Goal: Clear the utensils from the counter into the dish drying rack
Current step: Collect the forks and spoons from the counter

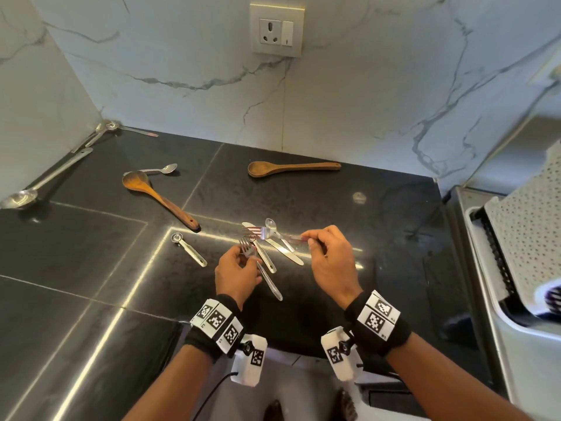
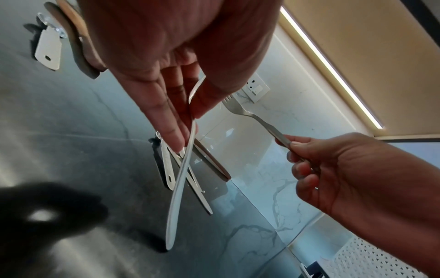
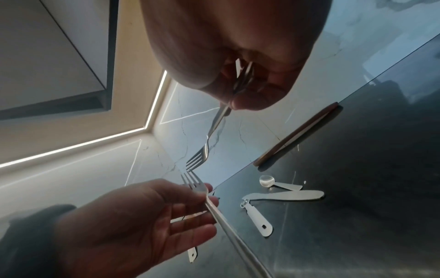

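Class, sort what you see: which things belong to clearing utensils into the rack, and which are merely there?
Job:
left hand pinching a fork
right hand holding a second fork
knife
wooden spoons
ladle
rack

Merely there:
socket
marble wall

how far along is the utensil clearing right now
Done: nothing visibly in the dish drying rack yet. In hand: the left hand pinches one fork and the right hand holds another fork, both lifted. Left: two wooden spoons, the ladle, the knife and small spoons on the counter.
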The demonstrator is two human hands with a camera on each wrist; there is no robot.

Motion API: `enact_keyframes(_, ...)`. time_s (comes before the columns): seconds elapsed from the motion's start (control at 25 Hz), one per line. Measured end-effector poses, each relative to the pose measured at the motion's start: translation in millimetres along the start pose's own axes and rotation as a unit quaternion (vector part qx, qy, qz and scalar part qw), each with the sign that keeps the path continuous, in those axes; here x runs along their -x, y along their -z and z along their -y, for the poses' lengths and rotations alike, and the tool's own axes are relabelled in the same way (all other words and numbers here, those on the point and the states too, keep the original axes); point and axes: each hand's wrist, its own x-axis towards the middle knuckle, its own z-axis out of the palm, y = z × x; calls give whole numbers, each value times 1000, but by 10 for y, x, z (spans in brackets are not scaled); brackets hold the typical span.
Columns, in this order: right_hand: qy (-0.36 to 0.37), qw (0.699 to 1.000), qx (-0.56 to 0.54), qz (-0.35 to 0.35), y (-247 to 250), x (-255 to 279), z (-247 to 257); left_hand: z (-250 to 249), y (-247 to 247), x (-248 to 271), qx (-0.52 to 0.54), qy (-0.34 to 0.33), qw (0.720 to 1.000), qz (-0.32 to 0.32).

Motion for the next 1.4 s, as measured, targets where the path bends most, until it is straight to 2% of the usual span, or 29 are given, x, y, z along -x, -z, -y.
enact_keyframes(0.16, 13, 998, -15, -52, 298, -219, -21, -94, 102, -23, 14, 4, 1000, 0)
enact_keyframes(0.32, -81, 990, -119, 4, 352, -209, -206, -176, -1, 40, 145, 48, 988, 18)
enact_keyframes(0.4, -125, 983, -129, 47, 246, -69, -261, -211, -173, 90, 209, 73, 974, 42)
enact_keyframes(0.48, -128, 982, -124, 70, 196, 35, -341, -246, -360, 142, 262, 86, 960, 49)
enact_keyframes(0.64, -105, 991, -67, 58, 388, 32, -470, -296, -598, 240, 320, 95, 941, 61)
enact_keyframes(0.76, -70, 994, -36, 82, 579, 88, -483, -295, -749, 337, 280, 60, 956, 59)
enact_keyframes(0.88, 17, 994, 72, 81, 808, 125, -521, -353, -933, 429, 250, 21, 967, 54)
enact_keyframes(0.96, 57, 986, 98, 121, 1002, 76, -528, -443, -1055, 481, 246, -1, 966, 79)
enact_keyframes(1.08, 32, 976, 34, 213, 1356, -83, -425, -671, -1242, 541, 257, -28, 957, 130)
enact_keyframes(1.16, 46, 976, 45, 209, 1687, -215, -337, -869, -1435, 606, 265, -34, 949, 165)
enact_keyframes(1.28, 101, 969, 144, 172, 2342, -474, -141, -1189, -1837, 727, 259, -44, 940, 217)
enact_keyframes(1.4, 148, 936, 296, 121, 3128, -751, 58, -1506, -2341, 856, 202, -77, 944, 249)
